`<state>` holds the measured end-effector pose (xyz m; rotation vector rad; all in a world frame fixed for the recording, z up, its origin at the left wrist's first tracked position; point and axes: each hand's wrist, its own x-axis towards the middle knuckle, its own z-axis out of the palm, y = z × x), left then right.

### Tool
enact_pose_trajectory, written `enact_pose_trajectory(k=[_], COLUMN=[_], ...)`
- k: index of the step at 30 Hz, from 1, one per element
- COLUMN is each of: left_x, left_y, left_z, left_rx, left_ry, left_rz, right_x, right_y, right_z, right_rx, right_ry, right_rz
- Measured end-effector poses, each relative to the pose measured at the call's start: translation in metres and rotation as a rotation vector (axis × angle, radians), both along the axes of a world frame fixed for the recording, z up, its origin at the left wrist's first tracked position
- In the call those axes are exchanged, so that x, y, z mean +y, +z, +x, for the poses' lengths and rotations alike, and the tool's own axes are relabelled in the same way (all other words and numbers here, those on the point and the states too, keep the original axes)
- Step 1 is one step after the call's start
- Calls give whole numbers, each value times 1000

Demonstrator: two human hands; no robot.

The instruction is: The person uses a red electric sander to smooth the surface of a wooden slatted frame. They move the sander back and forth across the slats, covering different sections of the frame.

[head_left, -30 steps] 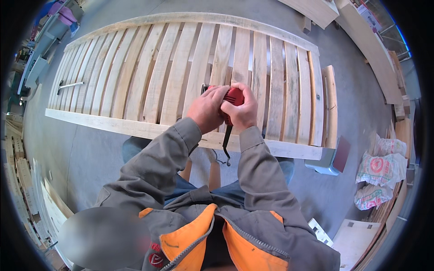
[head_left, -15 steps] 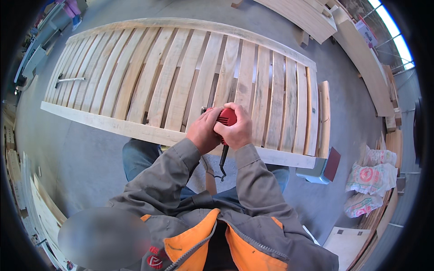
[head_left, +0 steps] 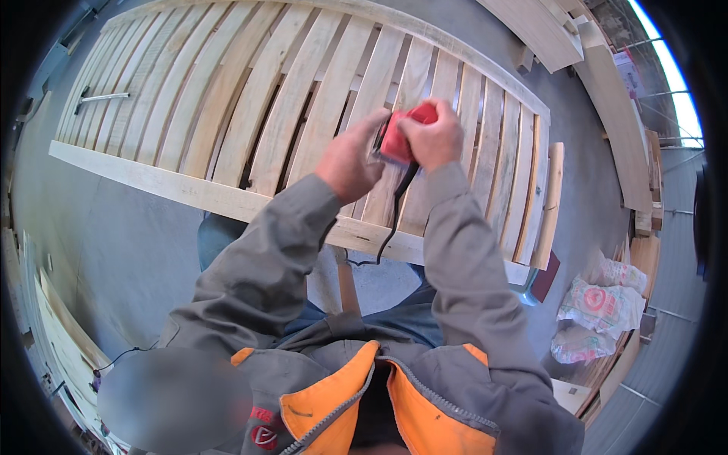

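Note:
My right hand (head_left: 437,135) grips a red corded power tool (head_left: 396,142), held tilted above the slats; motion smears it, and its exact kind does not show. Close by the tool's left side is my left hand (head_left: 353,158), its fingers stretched out and thumb apart, not wrapped around it. From the tool a black cord (head_left: 396,212) hangs over the near rail toward my lap. Under both hands lies a long frame of pale wooden slats (head_left: 311,102), bordered by a near rail (head_left: 189,191).
A metal T-shaped tool (head_left: 105,98) lies on the slats at the left. Past the frame's right end stands a blue box with a dark red side (head_left: 542,279). White printed sacks (head_left: 599,307) rest on the right, near stacked boards (head_left: 618,129).
The red tool has been lifted and tilted off the slats, moving right and away from me. My left hand has loosened from it. The view has shifted slightly over the frame.

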<state>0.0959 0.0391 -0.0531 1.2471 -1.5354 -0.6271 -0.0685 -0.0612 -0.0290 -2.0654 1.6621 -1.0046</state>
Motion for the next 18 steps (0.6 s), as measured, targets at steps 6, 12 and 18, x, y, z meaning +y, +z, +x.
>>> enact_pose_trajectory(k=[6,12,18], left_x=[96,209,233], left_y=[-1,-29,-28], left_z=[66,66,60], left_rx=[23,171,175], left_ry=[128,187,183], left_rz=[183,379,363], right_x=[-71,-61,12], right_y=[9,3,3], right_z=[7,22,30], right_rx=[48,19,33], right_ry=[-39,8,35], right_rz=[131,128,115])
